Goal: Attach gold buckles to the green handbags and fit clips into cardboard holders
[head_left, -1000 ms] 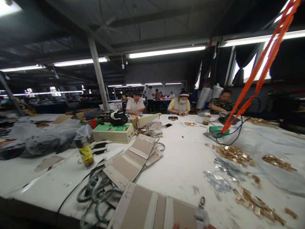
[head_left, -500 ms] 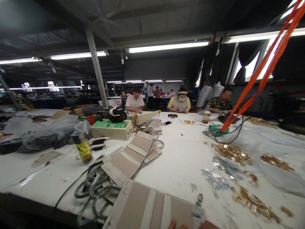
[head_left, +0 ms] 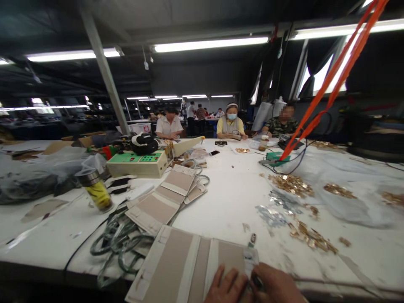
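My left hand (head_left: 225, 286) lies with its fingers stretched out on a beige, pale-banded panel (head_left: 175, 261) at the table's front edge. Beside it, my right hand (head_left: 276, 284) is closed around a small dark object (head_left: 257, 281), mostly hidden by the fingers, at the panel's right end. Close above the fingertips a small pale plate (head_left: 251, 256) sits on the panel's corner. A small metal clasp piece (head_left: 252, 240) lies just past that corner. More beige panels (head_left: 154, 206) are stacked behind, with grey-green cord handles (head_left: 123, 263) looping out to their left.
Gold metal parts (head_left: 312, 237) and silver pieces (head_left: 271, 216) lie loose to the right. A tumbler (head_left: 97, 193) and a green-topped machine (head_left: 139, 163) stand at left. Orange strips (head_left: 318, 111) hang over a green box (head_left: 277, 158). Several people sit across the white table (head_left: 217, 193).
My view has tilted down and turned slightly right, so both hands show more fully. My right hand now grips a dark object at the panel's right end.
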